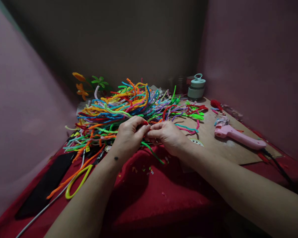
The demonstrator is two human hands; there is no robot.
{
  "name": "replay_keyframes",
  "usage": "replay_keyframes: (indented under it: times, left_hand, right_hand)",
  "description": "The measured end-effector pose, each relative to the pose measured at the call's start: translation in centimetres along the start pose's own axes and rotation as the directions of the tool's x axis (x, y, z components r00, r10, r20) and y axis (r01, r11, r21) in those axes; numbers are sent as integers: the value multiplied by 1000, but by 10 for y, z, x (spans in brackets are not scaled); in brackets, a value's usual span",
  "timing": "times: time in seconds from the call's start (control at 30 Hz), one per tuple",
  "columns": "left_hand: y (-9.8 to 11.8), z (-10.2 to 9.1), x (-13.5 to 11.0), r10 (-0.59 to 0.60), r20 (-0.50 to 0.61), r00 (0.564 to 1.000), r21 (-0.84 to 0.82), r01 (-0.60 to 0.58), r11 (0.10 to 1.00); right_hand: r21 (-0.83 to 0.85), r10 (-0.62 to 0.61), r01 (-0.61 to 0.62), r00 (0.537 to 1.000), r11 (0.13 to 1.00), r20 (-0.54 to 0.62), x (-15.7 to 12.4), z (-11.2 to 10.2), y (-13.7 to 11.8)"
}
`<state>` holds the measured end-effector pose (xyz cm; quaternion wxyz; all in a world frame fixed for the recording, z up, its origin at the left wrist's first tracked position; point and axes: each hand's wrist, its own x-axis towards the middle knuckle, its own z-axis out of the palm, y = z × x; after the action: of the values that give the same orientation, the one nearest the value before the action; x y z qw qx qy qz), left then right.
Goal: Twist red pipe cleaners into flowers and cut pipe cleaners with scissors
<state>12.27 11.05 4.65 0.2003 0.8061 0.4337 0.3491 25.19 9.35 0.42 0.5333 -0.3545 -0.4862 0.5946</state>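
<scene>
My left hand (131, 131) and my right hand (167, 135) meet fingertip to fingertip in front of the heap. Both are closed in a pinch, and a small bit of red pipe cleaner (145, 123) shows at the left fingertips. Most of what they hold is hidden by the fingers. From beneath the hands a green pipe cleaner (154, 154) sticks out towards me; whether it is held, I cannot tell. Right behind them lies a big tangled pile of colourful pipe cleaners (119, 107).
Yellow-handled scissors (78, 181) lie by my left forearm, beside a black flat object (46, 185). At right, a pink corded tool (238, 135) rests on a brown board (228, 153). A lidded bottle (197, 87) and orange pipe-cleaner flowers (81, 92) stand behind. Scraps dot the red cloth (159, 201).
</scene>
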Motion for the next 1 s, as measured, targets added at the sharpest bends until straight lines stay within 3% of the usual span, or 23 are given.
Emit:
replay_keyframes:
  times: [0.13, 0.3, 0.73, 1.0]
  left_hand:
    - [1, 0, 0, -58, -1, 998, -158, 57, 986]
    - [3, 0, 0, -212, 112, 971, -473, 240, 848]
    - [9, -4, 0, -267, 106, 958, -497, 283, 820]
    - [9, -4, 0, -268, 113, 957, -517, 287, 807]
  right_hand:
    - [-11, 0, 0, 1000, 1000, -26, 0, 0, -2]
    - [5, 23, -23, 999, 1000, -40, 0, -1, -5]
    - [127, 77, -88, 993, 988, 85, -1, -5, -8]
    - [151, 67, -77, 995, 985, 67, 0, -3, -8]
